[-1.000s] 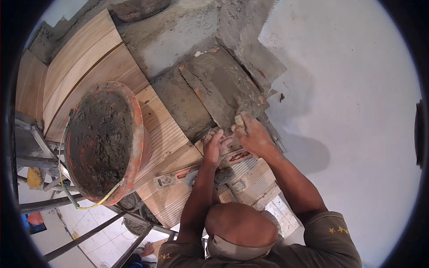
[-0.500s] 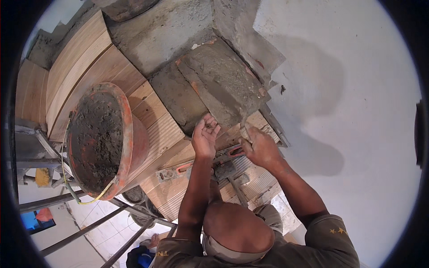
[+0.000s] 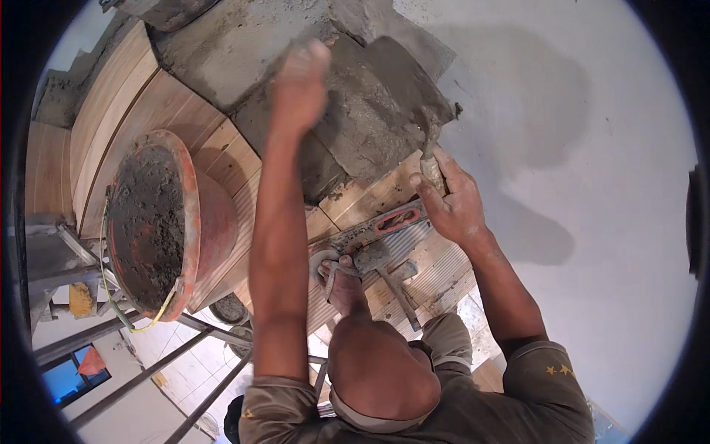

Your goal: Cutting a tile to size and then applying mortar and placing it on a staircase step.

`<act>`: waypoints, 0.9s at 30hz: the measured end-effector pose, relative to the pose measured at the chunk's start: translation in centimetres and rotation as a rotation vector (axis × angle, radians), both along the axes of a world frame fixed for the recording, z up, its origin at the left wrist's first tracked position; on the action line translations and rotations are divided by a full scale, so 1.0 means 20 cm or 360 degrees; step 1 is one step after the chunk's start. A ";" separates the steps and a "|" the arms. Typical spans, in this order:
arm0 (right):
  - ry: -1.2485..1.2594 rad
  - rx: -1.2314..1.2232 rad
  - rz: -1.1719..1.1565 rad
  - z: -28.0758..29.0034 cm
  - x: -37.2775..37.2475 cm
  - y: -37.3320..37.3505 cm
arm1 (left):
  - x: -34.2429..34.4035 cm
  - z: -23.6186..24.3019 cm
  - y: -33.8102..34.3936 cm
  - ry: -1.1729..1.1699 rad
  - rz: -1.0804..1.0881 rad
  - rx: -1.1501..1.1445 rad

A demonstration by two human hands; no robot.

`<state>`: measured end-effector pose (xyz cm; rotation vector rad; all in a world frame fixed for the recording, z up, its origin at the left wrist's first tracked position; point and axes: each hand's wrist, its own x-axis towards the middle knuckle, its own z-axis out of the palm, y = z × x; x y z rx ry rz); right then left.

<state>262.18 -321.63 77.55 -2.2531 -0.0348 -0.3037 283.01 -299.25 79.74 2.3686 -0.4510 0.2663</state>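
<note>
In the head view, my right hand (image 3: 457, 200) is closed round the handle of a mortar-smeared trowel (image 3: 403, 70). The trowel's broad blade lies against the far right of a wet mortar bed (image 3: 362, 122), close to the white wall. My left hand (image 3: 299, 85) is stretched far forward over the left part of the bed. Motion smears its fingers, so their pose does not show. Whether that hand touches the mortar cannot be made out.
An orange bucket (image 3: 214, 222) of grey mortar stands at the left on wood-look tiled steps (image 3: 111, 111). Near my sandalled foot (image 3: 346, 288) lie a spirit level (image 3: 381, 228) and a hammer-like tool (image 3: 396, 296). Metal bars (image 3: 140, 370) cross the lower left. The white wall (image 3: 621, 185) borders the right.
My left hand has moved forward and left from the mortar's near edge. My right hand has shifted slightly right and toward me, and the trowel blade now shows along the bed's wall side.
</note>
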 end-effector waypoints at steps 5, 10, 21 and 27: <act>-0.0224 -0.0193 -0.0053 -0.04 -0.05 -0.10 | -0.08 -0.11 -0.13 0.0210 -0.0009 -0.0625; -0.0440 0.0035 -0.0097 0.18 -0.04 -0.01 | -0.23 0.02 -0.03 0.0089 -0.0049 -0.1465; 0.0211 -0.0123 -0.0017 0.07 0.20 -0.02 | -0.94 -0.66 -0.09 0.1141 0.0534 -0.1926; 0.0137 0.0093 -0.0018 -0.05 -0.06 -0.22 | -0.92 -0.78 -0.11 0.1733 0.0440 -0.2097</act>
